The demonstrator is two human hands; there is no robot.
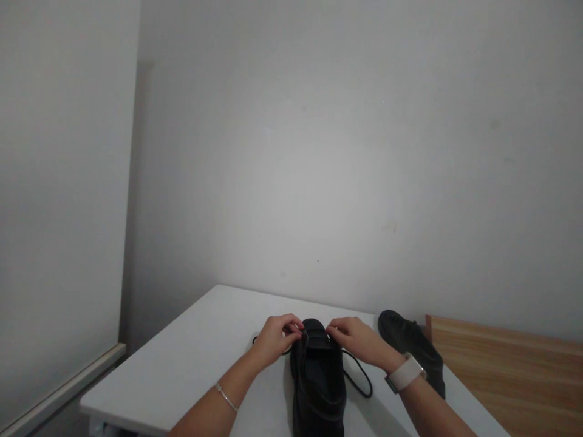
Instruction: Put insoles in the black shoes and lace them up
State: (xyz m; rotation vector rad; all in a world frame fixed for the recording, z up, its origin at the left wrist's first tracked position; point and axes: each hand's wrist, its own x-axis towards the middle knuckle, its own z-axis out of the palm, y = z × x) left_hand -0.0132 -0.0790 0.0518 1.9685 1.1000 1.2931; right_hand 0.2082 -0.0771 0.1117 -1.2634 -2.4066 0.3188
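A black lace-up shoe (317,379) lies on the white table (195,358), its toe pointing away from me. My left hand (276,337) is curled at the shoe's left side near the toe, fingers pinched on the black shoelace (359,379). My right hand (357,341) is at the shoe's right side, fingers pinched on the lace too; a loop of lace trails on the table to the right. A thin bracelet is on my left wrist and a white watch (406,372) on my right.
A second black shoe (412,346) lies on the table behind my right wrist. A wooden surface (510,376) adjoins the table on the right. Plain white walls stand close behind and to the left.
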